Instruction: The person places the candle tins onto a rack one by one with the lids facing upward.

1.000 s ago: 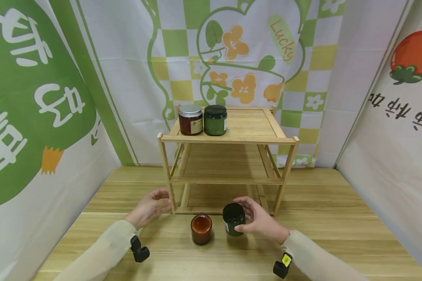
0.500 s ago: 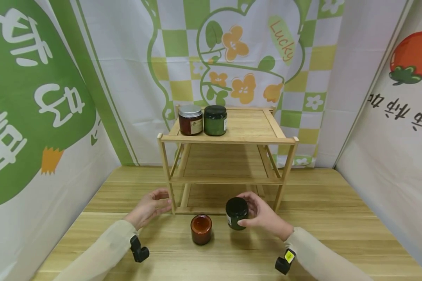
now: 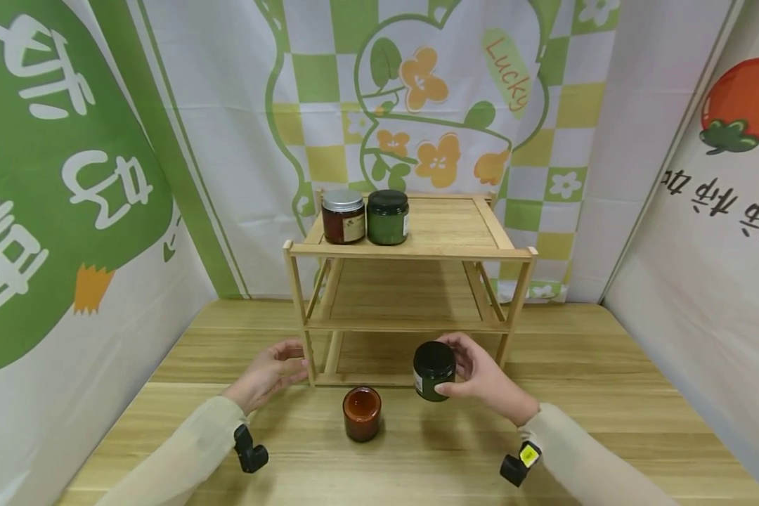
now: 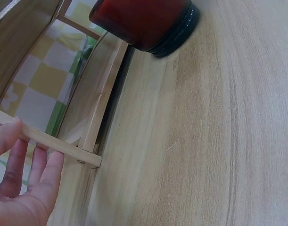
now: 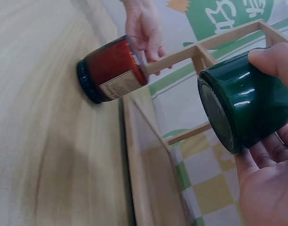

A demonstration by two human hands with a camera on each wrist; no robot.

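In the head view, my right hand [image 3: 485, 385] holds a dark green glass jar [image 3: 434, 371] with a black top and pale label. It is raised off the table in front of the rack's bottom tier; its underside shows in the right wrist view, thumb on one side of the jar [image 5: 247, 101] and fingers on the other. My left hand [image 3: 267, 374] grips the front left post [image 4: 49, 140] of the wooden rack [image 3: 411, 325] between thumb and fingers. Between the hands, an amber glass jar [image 3: 362, 416] stands upright on the table, apart from both.
On the rack's top shelf [image 3: 450, 221], at the left, stand a brown jar [image 3: 344, 216] with a silver lid and a green jar [image 3: 388, 218] with a black lid. Printed cloth walls [image 3: 670, 281] enclose the wooden table [image 3: 582, 393] behind and on both sides.
My right hand has lifted the dark green jar and carried it slightly right and toward the rack. The left hand, rack and amber jar stay where they were.
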